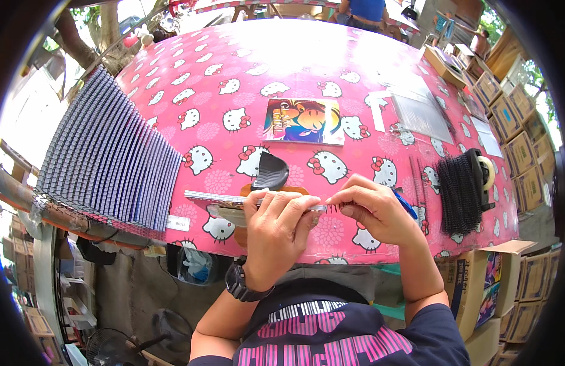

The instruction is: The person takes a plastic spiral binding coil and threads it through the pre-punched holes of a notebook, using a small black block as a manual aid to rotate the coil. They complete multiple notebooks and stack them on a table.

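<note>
My left hand [276, 222], a watch on its wrist, is closed around a thin notebook [204, 196] held on edge at the near side of the table. At the notebook's right end, my right hand [374, 210] pinches a small dark spiral binding coil [333, 208] between thumb and fingers; most of it is hidden. Just beyond the left hand stands a black curved plastic piece [271, 171], with something orange-brown partly covered below it. A blue tool [405, 204], its kind unclear, lies beside the right hand. Farther right is a bundle of black spiral coils [458, 195].
Spiral-bound notebooks [106, 158] form a large stack at the left edge. A colourful booklet [304, 122] lies mid-table, with clear plastic sleeves [422, 114] farther right. A tape roll [487, 172] sits by the coils. Cardboard boxes [520, 149] line the right; another person [366, 13] is beyond the table.
</note>
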A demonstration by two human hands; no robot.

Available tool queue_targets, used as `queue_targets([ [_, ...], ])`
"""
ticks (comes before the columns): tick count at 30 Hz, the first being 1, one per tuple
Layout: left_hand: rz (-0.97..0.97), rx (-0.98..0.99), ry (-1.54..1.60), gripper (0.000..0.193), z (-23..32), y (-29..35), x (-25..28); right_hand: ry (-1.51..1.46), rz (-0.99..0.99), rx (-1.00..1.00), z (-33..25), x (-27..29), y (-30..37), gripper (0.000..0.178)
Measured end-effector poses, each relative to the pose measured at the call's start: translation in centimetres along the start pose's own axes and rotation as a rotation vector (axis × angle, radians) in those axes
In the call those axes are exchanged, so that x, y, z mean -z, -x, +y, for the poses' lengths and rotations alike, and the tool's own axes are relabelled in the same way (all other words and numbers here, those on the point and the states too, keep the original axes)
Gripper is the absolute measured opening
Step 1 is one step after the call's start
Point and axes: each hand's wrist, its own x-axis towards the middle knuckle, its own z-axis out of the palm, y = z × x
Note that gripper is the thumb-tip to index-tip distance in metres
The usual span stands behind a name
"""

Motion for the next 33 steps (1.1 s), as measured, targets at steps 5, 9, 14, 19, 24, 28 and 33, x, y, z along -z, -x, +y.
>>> queue_targets([
  [5,-0.075,0.016,-0.004,0.015,0.8,-0.5,0.5,-0.161,-0.017,-0.185,-0.6,-0.4,-0.2,0.026],
  [9,-0.14,-0.036,-0.119,0.016,-0.1,0.3,0.4,-0.285,-0.272,-0.219,1.1,0.6,-1.4,0.034],
  [14,-0.182,-0.064,-0.132,0.016,0.4,0.0,0.6,-0.02,-0.245,-0.071,8.4,-2.4,-7.3,0.05],
  [19,-0.148,-0.059,-0.119,0.014,0.5,-0.3,0.4,0.366,-0.385,0.071,11.1,-8.9,-10.9,0.075],
  [24,-0.172,-0.069,-0.152,0.017,-0.3,0.3,0.6,0.422,-0.314,0.032,10.6,-10.1,-11.5,0.063],
  [28,-0.077,-0.085,-0.142,0.015,-0.2,-0.1,0.1,0.421,-0.206,-0.043,12.5,-8.2,-8.8,0.063],
  [33,-0.094,-0.073,-0.078,0.013,-0.5,-0.1,0.3,0.19,-0.077,-0.053,10.9,-6.3,-5.7,0.06],
])
